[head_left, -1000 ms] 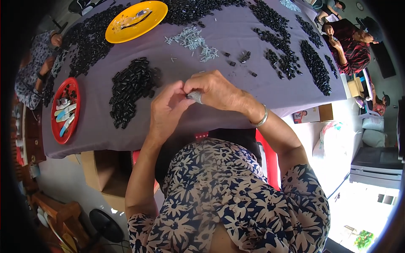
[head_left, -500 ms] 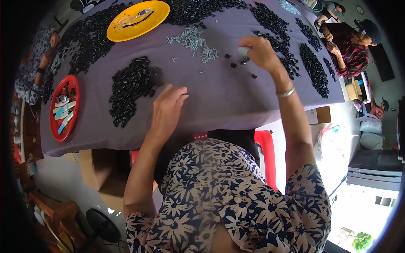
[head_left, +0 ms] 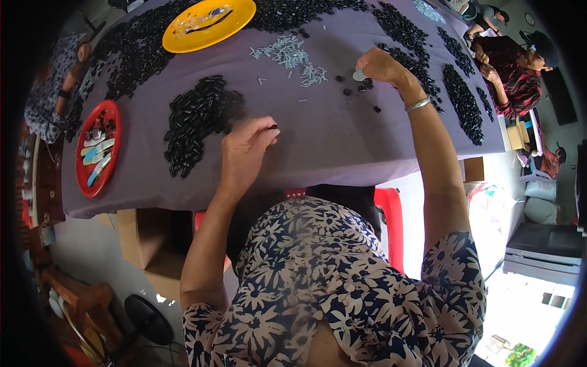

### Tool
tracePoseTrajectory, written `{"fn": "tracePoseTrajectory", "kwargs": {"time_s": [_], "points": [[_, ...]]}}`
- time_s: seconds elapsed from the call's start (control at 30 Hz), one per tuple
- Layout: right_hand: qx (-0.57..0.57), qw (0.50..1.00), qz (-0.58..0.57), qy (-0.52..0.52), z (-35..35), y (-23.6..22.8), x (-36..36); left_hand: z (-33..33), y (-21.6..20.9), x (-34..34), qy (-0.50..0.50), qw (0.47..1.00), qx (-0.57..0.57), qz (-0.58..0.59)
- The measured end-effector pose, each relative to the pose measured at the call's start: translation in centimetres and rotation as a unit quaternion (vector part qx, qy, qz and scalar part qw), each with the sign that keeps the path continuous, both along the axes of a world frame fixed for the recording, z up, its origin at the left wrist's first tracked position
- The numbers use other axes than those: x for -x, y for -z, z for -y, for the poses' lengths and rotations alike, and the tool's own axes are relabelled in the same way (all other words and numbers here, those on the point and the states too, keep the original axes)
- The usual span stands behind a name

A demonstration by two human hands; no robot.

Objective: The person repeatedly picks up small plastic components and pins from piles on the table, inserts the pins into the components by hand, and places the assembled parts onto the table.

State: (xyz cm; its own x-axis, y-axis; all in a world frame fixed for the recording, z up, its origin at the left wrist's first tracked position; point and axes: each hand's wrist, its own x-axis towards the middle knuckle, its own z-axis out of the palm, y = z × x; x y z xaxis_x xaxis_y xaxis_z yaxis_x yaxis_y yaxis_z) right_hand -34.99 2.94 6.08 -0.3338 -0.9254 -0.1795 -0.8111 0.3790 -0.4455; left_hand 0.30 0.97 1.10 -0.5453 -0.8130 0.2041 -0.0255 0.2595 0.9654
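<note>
Near the table's front edge my left hand [head_left: 246,151] is closed, its fingertips pinching a small black piece [head_left: 273,127]. To its left lies a heap of short, shiny black tube-like pieces [head_left: 194,125]. Farther out on the right, my right hand [head_left: 384,66] is closed on a small round whitish object [head_left: 358,75], whose exact kind I cannot make out. Just below that hand sit several loose black pieces [head_left: 347,92]. Between the hands and the plate, thin pale-grey sticks [head_left: 284,50] lie scattered.
A yellow plate [head_left: 211,35] at the back holds small bits. On the left, a red tray [head_left: 81,174] contains blue-and-white handled tools. More black piles [head_left: 461,101] spread along the far and right sides of the purple cloth [head_left: 330,150]. Other people sit at the left and right.
The black piece in my left fingertips now shows more plainly, as that hand has turned slightly. My right hand keeps its place by the loose pieces. The whole view has shifted a little.
</note>
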Motion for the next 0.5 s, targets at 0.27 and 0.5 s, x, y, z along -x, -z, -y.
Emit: {"fn": "tracePoseTrajectory", "kwargs": {"time_s": [0.27, 0.5], "points": [[0.209, 0.904, 0.353, -0.122, -2.3, 0.0, -11.7, 0.2, 0.1, 0.3, 0.015, 0.996, -0.076, -0.044], [0.237, 0.885, 0.361, -0.173, -2.5, 2.3, -17.4, 0.5, 0.4, 0.3, 0.023, 0.994, -0.098, -0.047]]}}
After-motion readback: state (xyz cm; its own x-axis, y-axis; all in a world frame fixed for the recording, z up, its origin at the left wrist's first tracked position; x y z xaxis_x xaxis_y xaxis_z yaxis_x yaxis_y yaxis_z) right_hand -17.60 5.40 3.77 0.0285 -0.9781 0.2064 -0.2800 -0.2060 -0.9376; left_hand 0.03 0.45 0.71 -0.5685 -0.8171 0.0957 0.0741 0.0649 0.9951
